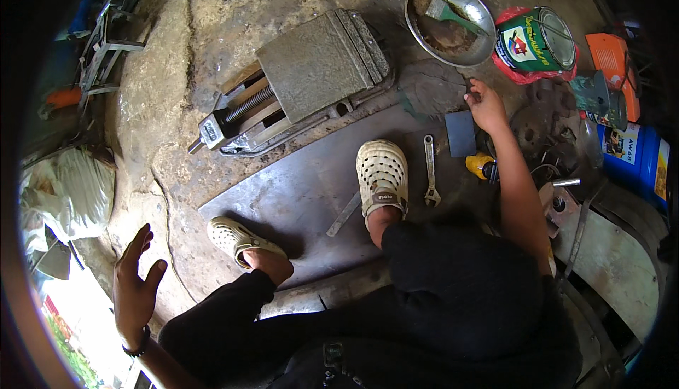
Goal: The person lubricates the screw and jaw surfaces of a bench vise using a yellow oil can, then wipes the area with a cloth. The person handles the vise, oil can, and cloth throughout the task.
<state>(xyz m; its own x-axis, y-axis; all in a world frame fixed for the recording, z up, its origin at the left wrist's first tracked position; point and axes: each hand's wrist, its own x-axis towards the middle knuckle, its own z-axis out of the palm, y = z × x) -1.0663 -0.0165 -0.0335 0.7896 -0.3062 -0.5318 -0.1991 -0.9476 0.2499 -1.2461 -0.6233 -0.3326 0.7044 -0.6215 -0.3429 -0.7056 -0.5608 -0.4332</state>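
My left hand (138, 286) is raised at the lower left, holding nothing, its thumb apart from the fingers. My right hand (488, 108) reaches out at the right with loosely bent fingers apart and nothing visible in them. Its fingertips are at the right edge of a dark grey cloth (435, 90). Just below that hand lies a dark square sheet (460, 134), which looks like sandpaper. An adjustable wrench (430, 170) and a yellow-and-black tool (482, 166), its kind unclear, are close by. A large metal machine vise (318, 71) rests in front of my feet.
Beyond my right hand are a metal bowl (482, 14) with a green-handled brush (453, 15) in it and a green paint can (530, 44). A blue container (636, 155) and metal parts crowd the right. My clogs (382, 173) stand on a metal sheet (311, 170).
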